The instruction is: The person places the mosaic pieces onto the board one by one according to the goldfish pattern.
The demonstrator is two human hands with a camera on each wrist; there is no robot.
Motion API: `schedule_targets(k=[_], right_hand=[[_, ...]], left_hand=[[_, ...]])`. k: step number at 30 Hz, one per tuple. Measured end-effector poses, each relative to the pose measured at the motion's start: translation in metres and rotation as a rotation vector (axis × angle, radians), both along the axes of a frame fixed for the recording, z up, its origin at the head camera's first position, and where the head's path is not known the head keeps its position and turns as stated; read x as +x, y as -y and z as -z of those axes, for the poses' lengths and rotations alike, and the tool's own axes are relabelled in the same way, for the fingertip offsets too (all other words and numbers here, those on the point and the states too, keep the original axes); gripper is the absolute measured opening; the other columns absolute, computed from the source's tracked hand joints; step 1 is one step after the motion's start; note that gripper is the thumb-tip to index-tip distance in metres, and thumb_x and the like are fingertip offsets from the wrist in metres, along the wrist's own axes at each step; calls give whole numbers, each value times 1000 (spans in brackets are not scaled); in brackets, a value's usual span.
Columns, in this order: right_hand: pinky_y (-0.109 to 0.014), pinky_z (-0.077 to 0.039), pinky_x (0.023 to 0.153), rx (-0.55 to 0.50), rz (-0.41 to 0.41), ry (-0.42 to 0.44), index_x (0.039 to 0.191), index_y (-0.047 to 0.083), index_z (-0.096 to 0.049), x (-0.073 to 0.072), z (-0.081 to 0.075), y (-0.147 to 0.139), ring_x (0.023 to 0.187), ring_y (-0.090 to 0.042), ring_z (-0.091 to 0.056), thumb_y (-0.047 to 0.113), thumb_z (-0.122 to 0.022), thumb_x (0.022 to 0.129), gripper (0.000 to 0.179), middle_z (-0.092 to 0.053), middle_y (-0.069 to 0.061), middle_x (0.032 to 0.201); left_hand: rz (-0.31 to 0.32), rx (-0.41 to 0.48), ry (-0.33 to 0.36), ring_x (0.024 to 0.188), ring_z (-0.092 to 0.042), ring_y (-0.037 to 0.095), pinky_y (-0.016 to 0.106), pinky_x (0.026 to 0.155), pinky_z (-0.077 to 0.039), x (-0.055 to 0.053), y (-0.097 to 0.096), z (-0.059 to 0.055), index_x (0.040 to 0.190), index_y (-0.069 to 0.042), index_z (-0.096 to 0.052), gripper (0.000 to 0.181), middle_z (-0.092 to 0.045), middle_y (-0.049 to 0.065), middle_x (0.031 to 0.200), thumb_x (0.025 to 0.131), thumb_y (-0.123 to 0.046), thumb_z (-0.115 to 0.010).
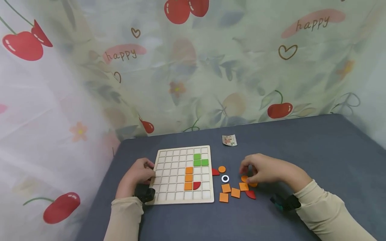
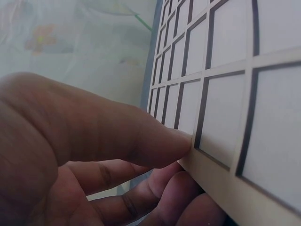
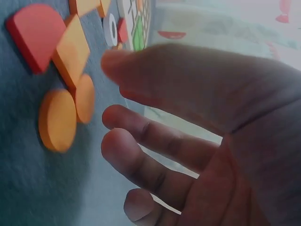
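A pale wooden grid board [image 1: 172, 197] lies on the table, with green squares [image 1: 197, 162], a column of orange squares [image 1: 188, 178] and a red quarter-circle [image 1: 196, 185] in its cells. My left hand [image 1: 140, 172] holds the board's left edge. In the left wrist view the thumb [image 2: 160, 146] presses on the rim and the other fingers curl below it. Above two orange discs [image 3: 59, 120] hovers my right hand [image 1: 263, 169], its fingers spread and loosely bent. Nothing shows between thumb and fingers in the right wrist view.
Loose orange squares [image 1: 236, 192], red quarter-circles [image 1: 250, 194], another orange disc [image 1: 221, 169] and a white ring piece with a black circle [image 1: 225, 179] lie right of the board. A small printed card [image 1: 229, 140] sits farther back. A patterned curtain [image 1: 211, 67] hangs behind the table.
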State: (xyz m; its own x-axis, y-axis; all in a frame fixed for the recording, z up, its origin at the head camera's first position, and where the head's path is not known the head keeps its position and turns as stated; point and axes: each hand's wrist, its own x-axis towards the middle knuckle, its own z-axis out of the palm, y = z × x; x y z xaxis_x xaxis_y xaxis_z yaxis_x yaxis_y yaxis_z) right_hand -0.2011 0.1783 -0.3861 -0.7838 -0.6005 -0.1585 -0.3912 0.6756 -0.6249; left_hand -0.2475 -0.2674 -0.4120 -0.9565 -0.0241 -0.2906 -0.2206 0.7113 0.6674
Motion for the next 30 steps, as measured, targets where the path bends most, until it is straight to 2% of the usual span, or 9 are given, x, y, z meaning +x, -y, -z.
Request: schedule_targets(k=[5,12,17,23,30], right_hand=[[-25,-50,66,0,-29,-3,103,15,-75,1,4,9,75,-11,-56,20,-88,86,22,-66,2,98],[-26,-48,72,63,-37,-19,93,19,-74,3,11,20,82,-12,-55,20,-91,80,21,-61,4,92],[-26,-47,70,90,-37,-35,88,20,-73,4,10,20,78,-11,-53,18,-92,76,23,-59,3,87],[-27,-46,67,107,-21,-14,85,20,-71,5,11,24,76,-12,-53,16,-90,78,20,-58,2,86],[-25,-44,62,120,-28,-99,80,20,-69,4,14,28,71,-10,-50,12,-84,79,17,-54,3,83]], left_hand=[[11,3,0,83,-65,27,42,71,-62,0,2,0,120,4,-60,35,-60,16,98,86,-4,-64],[15,-2,4,80,-67,28,42,71,-62,3,1,-1,123,5,-60,37,-62,18,99,88,-4,-63],[5,-5,-7,81,-67,28,42,70,-61,4,0,-2,123,4,-60,36,-62,18,99,88,-5,-62],[-4,-6,-5,83,-66,28,42,71,-62,5,-2,-4,122,4,-61,36,-61,18,100,87,-5,-62],[-6,-9,-7,84,-65,29,43,71,-62,5,-3,-6,122,4,-61,36,-61,18,99,87,-5,-63]])
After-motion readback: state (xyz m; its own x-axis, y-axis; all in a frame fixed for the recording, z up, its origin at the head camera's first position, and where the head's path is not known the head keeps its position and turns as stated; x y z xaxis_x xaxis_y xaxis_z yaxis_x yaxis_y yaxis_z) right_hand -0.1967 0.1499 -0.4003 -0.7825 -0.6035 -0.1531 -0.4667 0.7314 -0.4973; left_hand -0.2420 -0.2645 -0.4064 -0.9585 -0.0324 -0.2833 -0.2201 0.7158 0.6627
